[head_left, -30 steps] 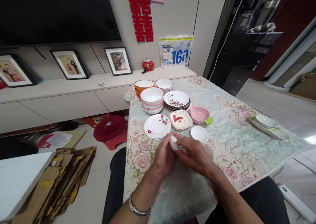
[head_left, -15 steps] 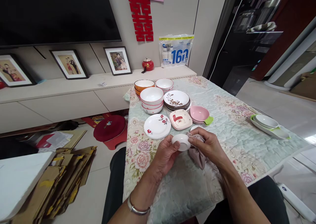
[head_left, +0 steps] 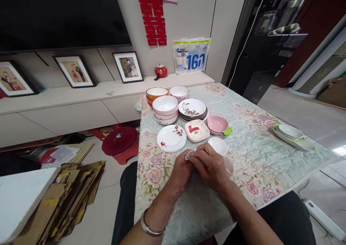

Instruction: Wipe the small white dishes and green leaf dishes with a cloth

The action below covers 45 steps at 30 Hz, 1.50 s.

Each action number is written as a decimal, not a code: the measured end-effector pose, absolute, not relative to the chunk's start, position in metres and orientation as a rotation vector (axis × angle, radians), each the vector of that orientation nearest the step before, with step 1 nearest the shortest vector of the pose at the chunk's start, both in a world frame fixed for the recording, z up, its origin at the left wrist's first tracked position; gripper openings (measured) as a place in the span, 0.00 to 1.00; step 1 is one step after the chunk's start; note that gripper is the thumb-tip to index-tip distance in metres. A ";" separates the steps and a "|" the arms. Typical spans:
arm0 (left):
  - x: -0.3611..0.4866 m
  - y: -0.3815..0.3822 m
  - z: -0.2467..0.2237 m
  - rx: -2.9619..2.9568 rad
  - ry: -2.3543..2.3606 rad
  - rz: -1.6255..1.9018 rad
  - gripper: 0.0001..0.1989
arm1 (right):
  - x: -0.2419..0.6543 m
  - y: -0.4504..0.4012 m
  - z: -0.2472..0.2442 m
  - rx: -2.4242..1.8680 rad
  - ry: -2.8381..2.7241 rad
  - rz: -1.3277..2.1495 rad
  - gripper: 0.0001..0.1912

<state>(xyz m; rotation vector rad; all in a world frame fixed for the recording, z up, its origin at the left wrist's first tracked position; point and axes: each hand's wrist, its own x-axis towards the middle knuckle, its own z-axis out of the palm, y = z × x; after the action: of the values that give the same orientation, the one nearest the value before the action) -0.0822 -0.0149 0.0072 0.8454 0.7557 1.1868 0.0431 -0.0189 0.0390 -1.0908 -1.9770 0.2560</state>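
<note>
A small white dish (head_left: 190,154) is tilted nearly edge-on between my hands, above the near part of the table. My left hand (head_left: 182,169) grips its left side. My right hand (head_left: 210,165) is closed over its right side with fingers bent, and a mauve cloth (head_left: 228,164) shows partly behind that hand. Just beyond my right hand sits a small white bowl (head_left: 217,146). A stack of white flowered plates (head_left: 171,138) lies ahead to the left, beside a square patterned dish (head_left: 197,130). How much cloth my fingers hold is hidden.
Stacked white bowls (head_left: 165,106), orange-sided bowls (head_left: 156,92), brown-flowered plates (head_left: 192,108) and pink dishes (head_left: 217,124) stand farther back. A green-edged long dish (head_left: 294,140) holds small bowls at the right. A red stool (head_left: 119,140) and flattened cardboard (head_left: 70,194) are left of the table.
The white dish has turned from face-up to nearly edge-on. My right hand has moved left over it, drawing the cloth along and uncovering the small white bowl behind.
</note>
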 end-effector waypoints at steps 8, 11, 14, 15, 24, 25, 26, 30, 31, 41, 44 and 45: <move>-0.087 -0.018 0.012 0.971 0.804 1.090 0.09 | 0.056 -0.004 0.029 -1.258 -1.735 0.151 0.06; -0.087 -0.017 0.014 0.978 0.848 1.068 0.09 | 0.058 -0.004 0.026 -1.314 -1.706 0.129 0.06; -0.086 -0.017 0.020 1.017 0.885 1.075 0.06 | 0.051 -0.010 0.026 -1.256 -1.797 0.136 0.06; -0.085 -0.017 0.022 1.038 0.898 1.094 0.05 | 0.047 -0.012 0.027 -1.226 -1.850 0.138 0.07; -0.082 -0.018 0.019 0.793 0.736 1.110 0.13 | 0.050 -0.007 0.029 -1.227 -1.776 0.147 0.07; -0.081 -0.018 0.019 0.749 0.715 1.117 0.14 | 0.052 -0.005 0.027 -1.242 -1.734 0.152 0.06; -0.081 -0.018 0.019 0.712 0.701 1.128 0.15 | 0.054 -0.004 0.026 -1.254 -1.700 0.154 0.05; -0.082 -0.016 0.020 0.628 0.662 1.156 0.18 | 0.051 -0.008 0.025 -1.227 -1.728 0.147 0.06; -0.082 -0.016 0.020 0.620 0.655 1.155 0.18 | 0.049 -0.009 0.026 -1.195 -1.775 0.148 0.07; -0.080 -0.018 0.019 0.768 0.713 1.118 0.16 | 0.055 -0.003 0.021 -1.268 -1.740 0.166 0.07; -0.082 -0.019 0.016 0.905 0.766 1.101 0.15 | 0.054 -0.005 0.020 -1.303 -1.710 0.122 0.07; -0.083 -0.019 0.016 0.947 0.785 1.105 0.13 | 0.052 -0.007 0.021 -1.287 -1.737 0.119 0.08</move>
<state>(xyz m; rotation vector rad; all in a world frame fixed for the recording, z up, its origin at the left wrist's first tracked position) -0.0830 -0.0185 0.0162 0.9469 0.7848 1.1052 0.0522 -0.0068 0.0207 -1.2865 -1.7370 0.1192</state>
